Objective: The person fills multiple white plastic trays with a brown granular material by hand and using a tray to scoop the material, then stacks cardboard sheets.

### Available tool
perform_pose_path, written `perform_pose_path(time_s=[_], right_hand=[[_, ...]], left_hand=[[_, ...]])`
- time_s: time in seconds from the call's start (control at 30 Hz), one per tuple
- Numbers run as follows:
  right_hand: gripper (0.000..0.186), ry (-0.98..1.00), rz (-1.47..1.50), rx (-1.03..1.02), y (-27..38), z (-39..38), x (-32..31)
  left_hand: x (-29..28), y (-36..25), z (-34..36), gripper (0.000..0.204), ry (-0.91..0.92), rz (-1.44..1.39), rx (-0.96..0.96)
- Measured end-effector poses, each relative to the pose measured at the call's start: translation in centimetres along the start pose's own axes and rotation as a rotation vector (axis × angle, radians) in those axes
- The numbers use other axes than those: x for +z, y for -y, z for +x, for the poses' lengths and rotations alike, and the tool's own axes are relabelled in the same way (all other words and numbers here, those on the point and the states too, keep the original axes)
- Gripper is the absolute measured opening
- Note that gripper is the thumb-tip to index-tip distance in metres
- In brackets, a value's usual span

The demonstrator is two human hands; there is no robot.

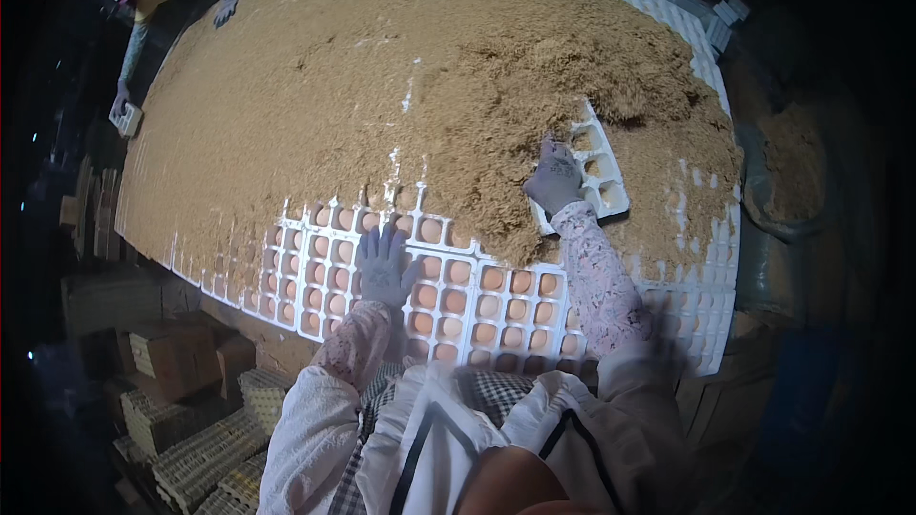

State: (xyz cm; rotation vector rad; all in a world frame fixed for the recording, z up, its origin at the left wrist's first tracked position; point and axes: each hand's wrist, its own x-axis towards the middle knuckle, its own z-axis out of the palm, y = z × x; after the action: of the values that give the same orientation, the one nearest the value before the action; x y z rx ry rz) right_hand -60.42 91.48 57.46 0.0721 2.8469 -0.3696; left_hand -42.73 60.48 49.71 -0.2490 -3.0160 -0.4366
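At heap's near edge: our right hand point(555, 177) grips loose white tray point(593, 172), tilted in sawdust point(420, 86). Our left hand point(385, 265) spread flat on egg grid point(458, 300).

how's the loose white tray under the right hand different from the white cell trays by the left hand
The loose white plastic tray lies tilted on top of the tan sawdust-like powder, its cells mostly empty; the white gridded trays lie flat in rows, their cells packed with powder. The gloved right hand grips the loose tray's edge, while the gloved left hand rests flat on the filled trays. Both kinds are white with square cells.
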Motion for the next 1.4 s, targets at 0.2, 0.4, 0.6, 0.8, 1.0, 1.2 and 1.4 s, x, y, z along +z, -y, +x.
perform_pose_path(time_s=[0.2, 0.4, 0.6, 0.8, 1.0, 1.2, 1.4], right_hand=[[0.103, -0.323, 0.034, 0.088, -3.0, -4.1, 1.9], [0.102, -0.26, 0.034, 0.079, 6.2, -4.0, 6.5], [0.091, -0.173, 0.114, -0.22, 22.3, -2.8, 7.6], [0.1, -0.364, 0.057, 0.203, 17.6, 7.1, 1.8], [0.1, -0.112, 0.163, -0.19, 32.4, 9.6, 8.0], [0.097, -0.128, 0.019, -0.406, 41.4, 9.8, 8.1], [0.08, -0.238, 0.37, 0.133, 37.0, 27.0, 5.8]], left_hand=[[2.6, 3.5, -1.8, 0.069, 0.047, 0.073, -0.051], [1.5, 3.1, -2.1, 0.059, -0.264, -0.521, -0.085], [-10.4, 14.6, -1.6, 0.039, -0.468, -0.423, -0.341], [-15.8, 45.0, -11.3, 0.054, -0.298, 0.369, -0.807], [-11.8, 50.0, -8.9, 0.061, -0.11, 0.381, -1.008], [-13.4, 49.1, -9.4, 0.06, -0.164, 0.339, -1.001], [-13.7, 49.0, -8.9, 0.061, -0.178, 0.299, -0.951]])
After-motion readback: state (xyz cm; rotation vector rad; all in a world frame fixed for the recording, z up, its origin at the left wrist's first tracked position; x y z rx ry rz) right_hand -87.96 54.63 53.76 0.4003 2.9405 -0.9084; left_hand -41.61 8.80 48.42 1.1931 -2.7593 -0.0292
